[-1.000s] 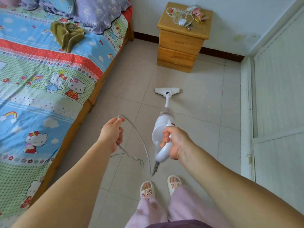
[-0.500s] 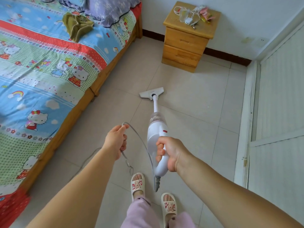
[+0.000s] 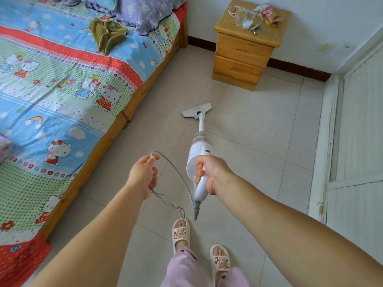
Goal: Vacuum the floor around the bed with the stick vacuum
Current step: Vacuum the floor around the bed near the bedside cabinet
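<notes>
- The right hand point(image 3: 210, 172) is clenched round the handle of the vacuum point(image 3: 199, 156), fingers curled under it.
- From that grip the white body and tube run forward and down — the head point(image 3: 196, 110) lies flat on the tiled floor point(image 3: 259, 141), well ahead of the hand, between the bed point(image 3: 62, 90) and the nightstand point(image 3: 244, 50).
- The left hand point(image 3: 143, 172) grasps a loop of the grey cord point(image 3: 176, 172); the cord arcs to the handle's rear end, just below the right hand, and its slack dangles toward the slippers point(image 3: 180, 232).
- The head sits apart from the bed frame — near, not touching.
</notes>
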{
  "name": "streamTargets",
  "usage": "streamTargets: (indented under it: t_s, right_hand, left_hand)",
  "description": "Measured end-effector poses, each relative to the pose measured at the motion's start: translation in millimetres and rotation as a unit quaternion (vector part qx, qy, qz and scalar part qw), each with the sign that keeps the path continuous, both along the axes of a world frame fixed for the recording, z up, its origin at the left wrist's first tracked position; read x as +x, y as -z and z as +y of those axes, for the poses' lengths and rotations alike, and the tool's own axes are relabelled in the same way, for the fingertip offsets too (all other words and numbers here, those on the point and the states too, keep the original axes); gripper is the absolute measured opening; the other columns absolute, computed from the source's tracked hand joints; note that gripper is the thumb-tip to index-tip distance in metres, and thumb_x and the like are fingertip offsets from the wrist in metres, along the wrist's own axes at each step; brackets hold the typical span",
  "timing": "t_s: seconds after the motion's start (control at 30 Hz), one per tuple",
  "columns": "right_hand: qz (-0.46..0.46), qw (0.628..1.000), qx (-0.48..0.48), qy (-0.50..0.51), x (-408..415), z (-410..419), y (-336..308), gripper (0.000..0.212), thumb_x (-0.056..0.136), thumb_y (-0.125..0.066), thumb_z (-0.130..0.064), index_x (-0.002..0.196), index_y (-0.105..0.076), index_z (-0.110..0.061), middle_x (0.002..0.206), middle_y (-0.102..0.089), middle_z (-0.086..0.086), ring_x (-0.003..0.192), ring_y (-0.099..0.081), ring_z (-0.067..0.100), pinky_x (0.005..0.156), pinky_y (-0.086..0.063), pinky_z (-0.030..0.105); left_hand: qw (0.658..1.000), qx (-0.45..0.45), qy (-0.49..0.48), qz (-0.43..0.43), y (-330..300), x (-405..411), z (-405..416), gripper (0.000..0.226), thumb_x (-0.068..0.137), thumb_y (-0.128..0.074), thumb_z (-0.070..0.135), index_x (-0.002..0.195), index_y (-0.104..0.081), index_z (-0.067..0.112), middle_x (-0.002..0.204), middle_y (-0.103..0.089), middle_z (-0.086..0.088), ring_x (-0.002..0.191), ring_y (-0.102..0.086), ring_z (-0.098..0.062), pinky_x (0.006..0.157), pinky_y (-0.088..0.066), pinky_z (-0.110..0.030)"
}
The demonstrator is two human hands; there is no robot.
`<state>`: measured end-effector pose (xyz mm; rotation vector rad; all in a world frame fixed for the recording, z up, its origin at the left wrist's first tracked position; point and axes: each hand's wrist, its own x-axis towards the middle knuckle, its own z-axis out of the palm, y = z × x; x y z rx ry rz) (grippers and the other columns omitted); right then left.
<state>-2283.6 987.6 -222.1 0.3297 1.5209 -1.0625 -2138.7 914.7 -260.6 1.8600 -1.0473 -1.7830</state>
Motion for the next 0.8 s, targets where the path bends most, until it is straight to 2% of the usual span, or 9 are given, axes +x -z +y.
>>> streamTargets:
  t_s: [0.17, 0.3, 0.4, 0.5, 0.67, 0.8]
  right_hand:
    - [0.058, 0.998, 0.027, -0.014, 0.6, 18.4, 5.4, 0.018, 0.073, -0.045, 0.002, 0.068, -0.055, -0.012, 0.042, -0.038, 0.002, 0.023, -0.032, 0.014, 0.048, -0.033, 0.027]
    - [0.070, 0.996, 0.055, 0.007, 0.5, 44.5, 8.1, 0.018, 0.070, -0.048, 0.000, 0.054, -0.047, -0.010, 0.031, -0.038, -0.002, 0.034, -0.036, 0.016, 0.051, -0.034, 0.028]
    - [0.058, 0.995, 0.063, 0.043, 4.0, 63.8, 6.9, 0.014, 0.069, -0.051, -0.003, 0.057, -0.048, -0.008, 0.030, -0.041, -0.004, 0.043, -0.035, 0.017, 0.055, -0.034, 0.029]
    - [0.046, 0.993, 0.064, 0.084, 1.6, 87.8, 1.8, 0.014, 0.073, -0.051, -0.003, 0.060, -0.046, -0.007, 0.030, -0.039, -0.004, 0.042, -0.032, 0.016, 0.055, -0.034, 0.028]
    - [0.043, 0.988, 0.058, 0.137, -5.6, 116.8, -8.2, 0.010, 0.077, -0.048, -0.001, 0.070, -0.044, -0.007, 0.034, -0.033, 0.000, 0.039, -0.029, 0.017, 0.048, -0.030, 0.022]
    - [0.021, 0.985, 0.055, 0.164, -11.3, 135.7, -17.0, 0.009, 0.077, -0.047, -0.003, 0.071, -0.044, -0.008, 0.029, -0.032, -0.003, 0.032, -0.029, 0.014, 0.043, -0.030, 0.016]
  left_hand:
    - [1.000, -0.009, 0.015, -0.004, -4.1, -6.2, -5.5, 0.022, 0.100, -0.040, 0.025, 0.094, -0.060, 0.019, 0.052, -0.029, 0.002, 0.041, -0.022, -0.010, 0.038, -0.022, -0.020]
    - [0.999, -0.012, 0.034, 0.000, -4.4, -20.6, -1.1, 0.021, 0.100, -0.040, 0.026, 0.093, -0.059, 0.019, 0.051, -0.028, 0.003, 0.037, -0.021, -0.009, 0.036, -0.021, -0.018]
    - [0.999, -0.015, 0.050, 0.012, -5.0, -35.2, 7.7, 0.021, 0.100, -0.040, 0.025, 0.093, -0.058, 0.018, 0.052, -0.026, 0.003, 0.033, -0.020, -0.007, 0.034, -0.019, -0.016]
    - [0.997, -0.017, 0.071, 0.021, -5.9, -55.2, 24.5, 0.020, 0.099, -0.039, 0.022, 0.092, -0.057, 0.017, 0.051, -0.024, 0.003, 0.030, -0.019, -0.006, 0.034, -0.016, -0.015]
    - [0.994, -0.016, 0.105, 0.024, -11.6, -79.3, 50.4, 0.020, 0.099, -0.038, 0.021, 0.093, -0.057, 0.018, 0.055, -0.025, 0.001, 0.030, -0.018, -0.006, 0.036, -0.015, -0.016]
    - [0.992, -0.020, 0.121, 0.023, -15.3, -90.9, 69.3, 0.022, 0.099, -0.039, 0.021, 0.089, -0.058, 0.019, 0.056, -0.025, 0.002, 0.031, -0.019, -0.006, 0.036, -0.015, -0.017]
